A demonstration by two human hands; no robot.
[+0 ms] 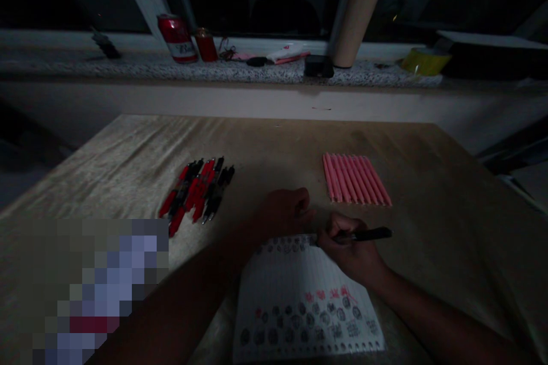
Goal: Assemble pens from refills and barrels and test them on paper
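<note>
My right hand (349,242) grips a black pen (372,234) whose back end points right, with its tip side at the top edge of a lined sheet. That spiral-edged sheet (278,279) carries rows of small dark scribbled round marks and some red marks, its torn holes facing me. My left hand (289,206) rests on the table just beyond the sheet's top edge, fingers curled in and nothing visible in them; its forearm crosses beside the sheet's left side. Left of it lies a bunch of red and black pens (197,191). Pink pens (356,179) lie in a neat row beyond my right hand.
The table (274,148) has a wrinkled brownish cover. On the granite sill (265,73) stand a red can (177,40), a red jar (206,45), a cardboard tube (363,8), a small black box (318,66) and yellow tape (423,61). A pixelated patch hides the lower left.
</note>
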